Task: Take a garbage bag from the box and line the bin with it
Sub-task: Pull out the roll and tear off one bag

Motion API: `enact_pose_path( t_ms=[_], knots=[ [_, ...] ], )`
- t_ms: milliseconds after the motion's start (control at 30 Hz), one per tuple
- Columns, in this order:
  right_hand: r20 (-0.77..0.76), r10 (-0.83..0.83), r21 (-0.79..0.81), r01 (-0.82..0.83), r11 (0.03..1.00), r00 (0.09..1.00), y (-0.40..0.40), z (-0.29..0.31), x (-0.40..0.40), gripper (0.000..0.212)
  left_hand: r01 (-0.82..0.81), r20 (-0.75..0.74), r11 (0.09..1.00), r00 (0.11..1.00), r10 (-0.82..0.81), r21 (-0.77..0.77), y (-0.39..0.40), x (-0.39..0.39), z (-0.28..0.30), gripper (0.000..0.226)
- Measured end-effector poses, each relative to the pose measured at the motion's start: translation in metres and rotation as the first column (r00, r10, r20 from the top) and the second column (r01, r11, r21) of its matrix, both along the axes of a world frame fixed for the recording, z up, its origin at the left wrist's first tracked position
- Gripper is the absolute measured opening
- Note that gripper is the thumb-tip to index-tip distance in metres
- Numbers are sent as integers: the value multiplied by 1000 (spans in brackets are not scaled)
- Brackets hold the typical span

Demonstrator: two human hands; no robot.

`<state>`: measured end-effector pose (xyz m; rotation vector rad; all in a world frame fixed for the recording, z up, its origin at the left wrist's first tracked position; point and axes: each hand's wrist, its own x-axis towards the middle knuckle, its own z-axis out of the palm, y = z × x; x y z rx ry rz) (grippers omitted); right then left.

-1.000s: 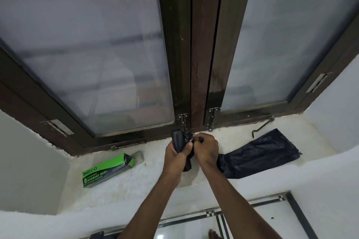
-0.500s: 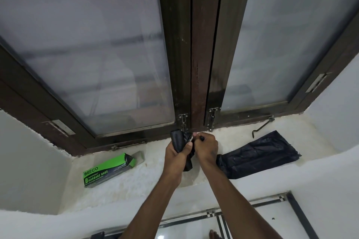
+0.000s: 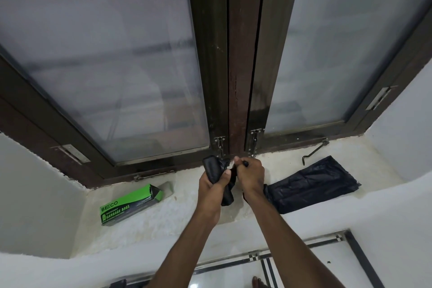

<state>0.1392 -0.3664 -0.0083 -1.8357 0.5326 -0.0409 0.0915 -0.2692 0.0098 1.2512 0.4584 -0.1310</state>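
Note:
A black roll of garbage bags is held upright over the white window sill. My left hand grips the roll around its middle. My right hand pinches the loose black bag end at the roll's top right. A green and black garbage bag box lies open on the sill to the left of my hands. To the right, a flattened black garbage bag lies spread on the sill. No bin shows in the view.
A dark wooden window frame with frosted panes rises just behind my hands. A black metal window stay hook rests on the sill at the back right. Below the sill, white tiled floor and a bare toe show.
Almost nothing moved. My right fingers shifted slightly at the roll's top, working the loose bag end; the view drifted a touch.

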Motion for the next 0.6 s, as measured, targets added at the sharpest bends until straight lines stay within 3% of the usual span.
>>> enact_pose_path(
  t_ms=[167, 367, 433, 500, 600],
  knots=[
    [54, 148, 185, -155, 970, 988, -21, 11, 2, 44, 3, 23, 991, 1000, 0, -130, 13, 6, 3, 27],
    [-54, 368, 341, -329, 880, 928, -39, 31, -4, 54, -14, -7, 997, 1000, 13, -81, 22, 13, -1, 21],
    [-44, 454, 334, -415, 846, 890, -42, 33, -7, 53, -29, -18, 998, 999, 28, -51, 24, 15, -1, 23],
    [-34, 513, 295, -482, 825, 858, -41, 32, -10, 32, -41, -23, 999, 999, 40, -23, 26, 17, -2, 27],
    [-30, 446, 226, -429, 875, 895, -38, 25, -9, 28, -12, -2, 1000, 1000, 12, 24, 25, 15, 0, 20]
  ],
)
